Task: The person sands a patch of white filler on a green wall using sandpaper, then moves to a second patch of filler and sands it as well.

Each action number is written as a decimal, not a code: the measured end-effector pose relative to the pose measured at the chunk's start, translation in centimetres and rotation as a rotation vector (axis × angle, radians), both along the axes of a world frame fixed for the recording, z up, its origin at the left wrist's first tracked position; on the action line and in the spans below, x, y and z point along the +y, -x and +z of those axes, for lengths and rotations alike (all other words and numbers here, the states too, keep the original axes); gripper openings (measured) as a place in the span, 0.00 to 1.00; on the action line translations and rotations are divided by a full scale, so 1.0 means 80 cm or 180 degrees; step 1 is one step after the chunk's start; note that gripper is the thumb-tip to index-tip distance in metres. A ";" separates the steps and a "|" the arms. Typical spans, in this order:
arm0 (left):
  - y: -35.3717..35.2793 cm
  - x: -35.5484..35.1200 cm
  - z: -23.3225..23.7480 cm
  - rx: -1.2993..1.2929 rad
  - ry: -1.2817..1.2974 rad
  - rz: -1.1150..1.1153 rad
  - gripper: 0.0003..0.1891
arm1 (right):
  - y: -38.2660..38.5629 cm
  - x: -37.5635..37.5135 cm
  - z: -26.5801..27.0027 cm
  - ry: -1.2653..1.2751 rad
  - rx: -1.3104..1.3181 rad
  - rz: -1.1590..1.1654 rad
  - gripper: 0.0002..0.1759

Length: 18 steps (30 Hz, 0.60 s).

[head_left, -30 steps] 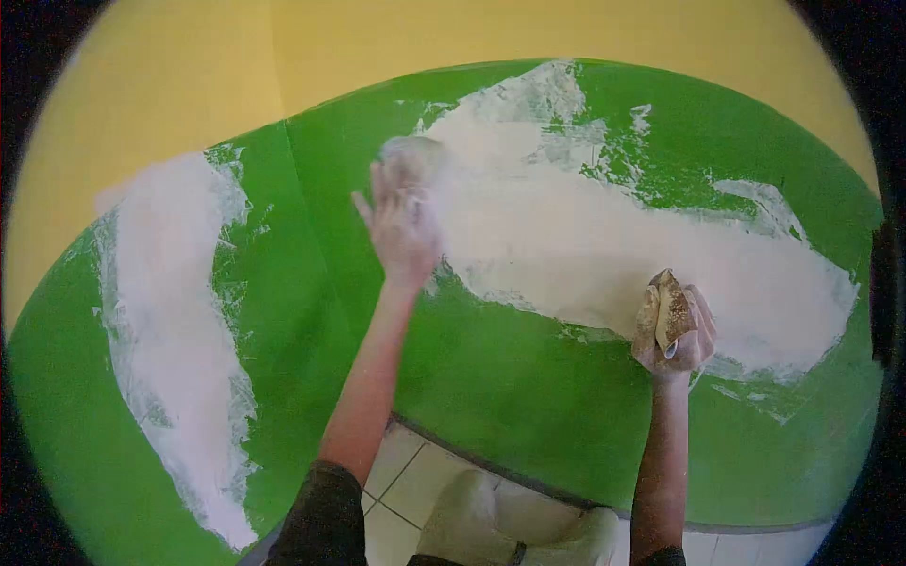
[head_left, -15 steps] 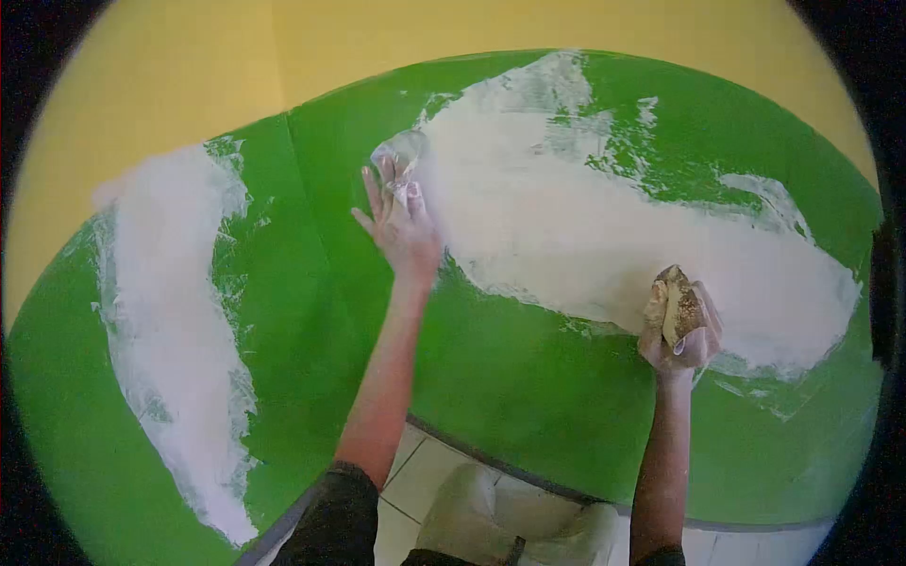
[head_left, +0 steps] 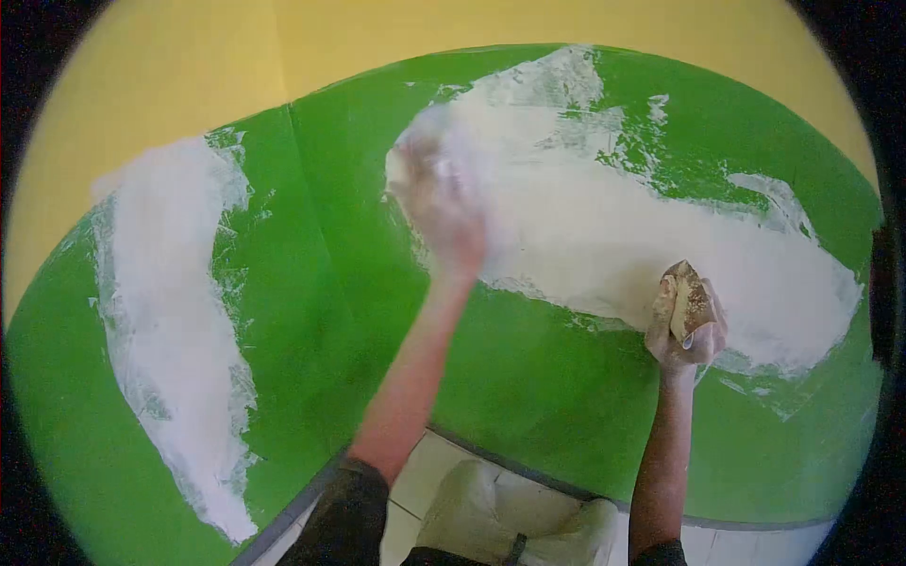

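Note:
My left hand (head_left: 448,203) is smeared by motion over the left end of the wide white patch (head_left: 585,217) on the green wall. Something pale and translucent, like thin plastic, shows at its fingers, but the blur hides their position. Lower right, my right hand (head_left: 687,321) is closed around a folded piece of sandpaper (head_left: 692,300), brown and dusted with white powder. That hand is in front of the patch's lower edge. White dust coats its fingers.
A second white strip (head_left: 175,311) runs down the left of the green wall (head_left: 311,358). Above is a yellow wall area (head_left: 396,38). A grey skirting edge (head_left: 528,469) and pale floor tiles (head_left: 415,481) lie below, near my dusty knees (head_left: 472,505).
My left hand has swept rightward from the green edge onto the white patch and is now blurred. The right hand stays nearly in place with the sandpaper; the view has shifted slightly.

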State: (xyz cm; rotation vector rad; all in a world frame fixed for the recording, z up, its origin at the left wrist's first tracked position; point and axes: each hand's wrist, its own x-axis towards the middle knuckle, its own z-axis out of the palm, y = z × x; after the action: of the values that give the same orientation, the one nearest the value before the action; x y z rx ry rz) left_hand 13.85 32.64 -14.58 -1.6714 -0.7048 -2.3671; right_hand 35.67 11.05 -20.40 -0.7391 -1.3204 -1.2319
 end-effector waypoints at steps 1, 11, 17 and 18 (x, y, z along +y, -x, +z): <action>-0.025 -0.021 0.008 0.0340 -0.0193 0.0230 0.24 | 0.004 -0.002 0.002 0.0098 0.0055 -0.0060 0.15; 0.056 0.010 -0.008 0.1503 -0.0342 0.0905 0.25 | 0.010 0.003 0.011 0.0029 0.0089 -0.0184 0.03; -0.025 0.008 0.000 0.0409 -0.0249 0.0411 0.23 | 0.005 0.008 0.020 -0.0476 -0.0386 0.0028 0.05; -0.035 -0.010 0.006 0.0358 -0.0248 0.0415 0.23 | 0.005 0.004 0.023 -0.0478 -0.0437 0.0033 0.05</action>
State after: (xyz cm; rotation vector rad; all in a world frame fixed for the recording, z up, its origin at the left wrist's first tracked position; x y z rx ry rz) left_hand 16.63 31.83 -14.06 -1.6583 -0.6712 -2.1655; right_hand 35.30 11.34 -18.59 -0.5485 -1.3240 -1.3769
